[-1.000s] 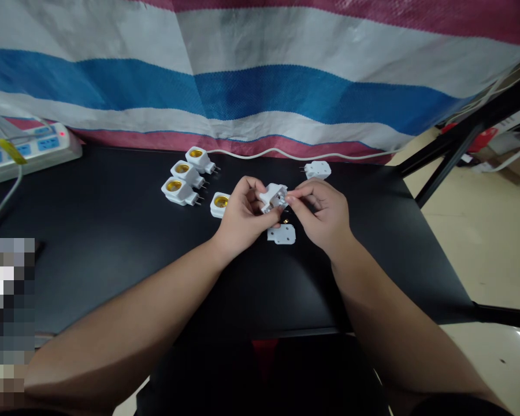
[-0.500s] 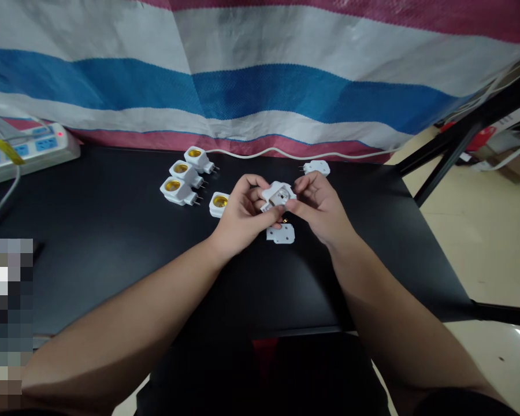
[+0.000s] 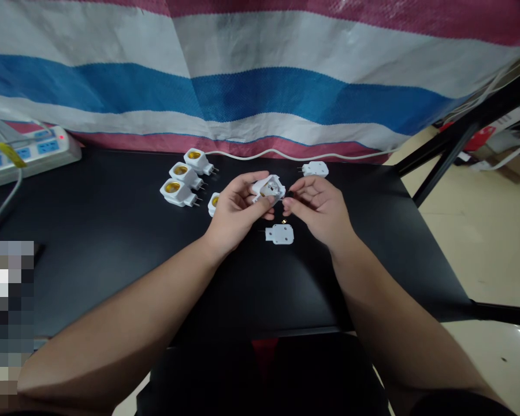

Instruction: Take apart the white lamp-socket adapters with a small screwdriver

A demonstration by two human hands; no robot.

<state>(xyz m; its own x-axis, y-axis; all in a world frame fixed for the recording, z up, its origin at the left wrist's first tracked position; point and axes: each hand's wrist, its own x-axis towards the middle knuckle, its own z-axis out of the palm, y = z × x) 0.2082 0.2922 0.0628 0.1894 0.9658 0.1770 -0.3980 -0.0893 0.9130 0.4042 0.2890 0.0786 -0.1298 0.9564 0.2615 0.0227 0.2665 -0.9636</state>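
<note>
My left hand point(image 3: 238, 212) is closed around a white lamp socket housing point(image 3: 263, 188), tilted so its hollow inside and some metal show. Just right of it, my right hand point(image 3: 318, 205) pinches a small black part point(image 3: 290, 195) between thumb and fingertips, apart from the housing. Below the hands lies a white cover plate point(image 3: 279, 234) with holes, and a tiny brass piece point(image 3: 285, 222) sits just above it. Partly behind my left hand is another lamp socket point(image 3: 214, 203) with a gold-coloured threaded inside.
Several white plug-in lamp sockets point(image 3: 177, 193) stand in a row at the left. Another white plate with pins point(image 3: 316, 169) lies beyond my right hand. A power strip point(image 3: 69, 151) is at the far left of the black table point(image 3: 112, 242); a white cable point(image 3: 242, 157) runs along the back.
My left hand has moved the housing slightly left and tilted it. My right hand has drawn away from the housing, and a black part now shows in its fingers.
</note>
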